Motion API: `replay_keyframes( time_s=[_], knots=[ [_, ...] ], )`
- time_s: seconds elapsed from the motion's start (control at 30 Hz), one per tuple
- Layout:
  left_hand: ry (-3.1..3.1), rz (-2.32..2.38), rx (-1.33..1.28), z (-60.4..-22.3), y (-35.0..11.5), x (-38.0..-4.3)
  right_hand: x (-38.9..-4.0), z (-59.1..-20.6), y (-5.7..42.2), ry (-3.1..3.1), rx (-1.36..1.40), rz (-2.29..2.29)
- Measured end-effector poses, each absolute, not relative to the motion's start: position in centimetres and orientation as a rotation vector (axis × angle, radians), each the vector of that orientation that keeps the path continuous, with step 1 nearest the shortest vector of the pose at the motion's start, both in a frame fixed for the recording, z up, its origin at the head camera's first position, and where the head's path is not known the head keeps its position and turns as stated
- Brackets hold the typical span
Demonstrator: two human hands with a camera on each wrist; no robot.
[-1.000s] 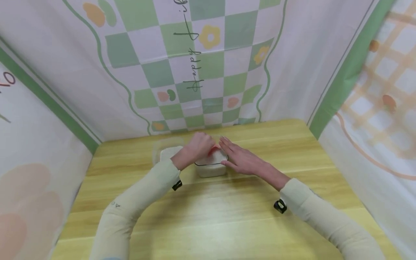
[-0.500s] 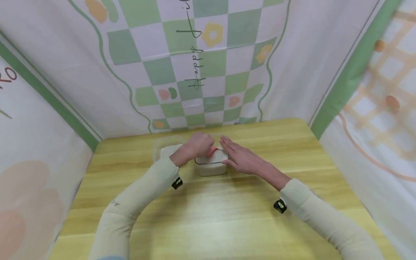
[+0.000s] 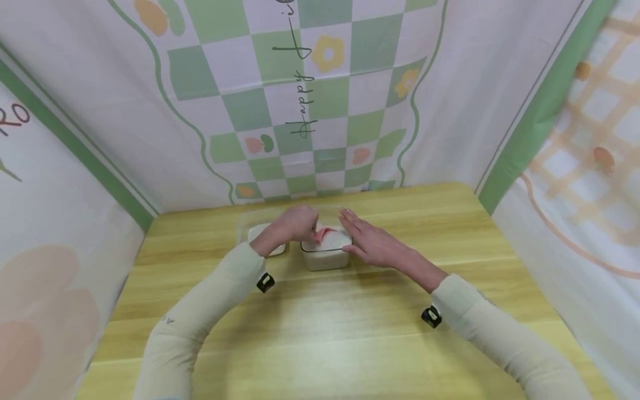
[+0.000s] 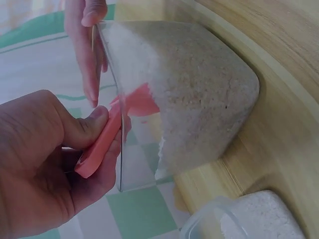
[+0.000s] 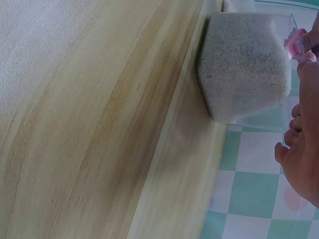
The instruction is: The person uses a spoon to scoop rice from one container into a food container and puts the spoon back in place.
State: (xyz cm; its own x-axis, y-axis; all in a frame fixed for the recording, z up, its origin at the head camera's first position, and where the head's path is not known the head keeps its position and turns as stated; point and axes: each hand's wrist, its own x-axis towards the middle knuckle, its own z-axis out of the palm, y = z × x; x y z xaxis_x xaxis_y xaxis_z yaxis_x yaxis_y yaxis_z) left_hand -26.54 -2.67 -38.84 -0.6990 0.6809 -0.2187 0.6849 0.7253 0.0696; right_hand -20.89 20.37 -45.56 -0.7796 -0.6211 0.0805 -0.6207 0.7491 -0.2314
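Note:
A clear, boxy container point(image 3: 324, 261) of pale, rice-like grains stands near the back of the table. My left hand point(image 3: 299, 223) grips the handle of a pink scoop point(image 4: 102, 142) between thumb and fingers, above the container's left side. In the left wrist view the scoop crosses the rim, and its head shows through the clear wall at the surface of the grains. My right hand point(image 3: 374, 244) rests at the container's right side with fairly straight fingers, some of them against the rim in the left wrist view.
To the left, partly behind my left forearm, is a second clear container point(image 4: 261, 216) with white grains in it. The wooden table point(image 3: 320, 333) ends at a patterned curtain point(image 3: 280, 111) behind, and more cloth hangs at both sides.
My left hand has shifted left with the scoop, so more of the pink scoop and of the second container shows. My right hand has stayed at the container's side.

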Motion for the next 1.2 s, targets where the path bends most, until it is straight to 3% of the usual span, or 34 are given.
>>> replay_keyframes(
  time_s=[0.53,1.2],
  knots=[
    [2.498,0.409,0.973,-38.2,-5.8,-26.9,-20.9,-45.7,20.3,2.941,-1.034,-0.406],
    [2.335,0.922,0.660,-40.1,-8.9,-26.0,-20.7,-45.7,20.3,2.933,-1.021,-0.421]
  ],
)
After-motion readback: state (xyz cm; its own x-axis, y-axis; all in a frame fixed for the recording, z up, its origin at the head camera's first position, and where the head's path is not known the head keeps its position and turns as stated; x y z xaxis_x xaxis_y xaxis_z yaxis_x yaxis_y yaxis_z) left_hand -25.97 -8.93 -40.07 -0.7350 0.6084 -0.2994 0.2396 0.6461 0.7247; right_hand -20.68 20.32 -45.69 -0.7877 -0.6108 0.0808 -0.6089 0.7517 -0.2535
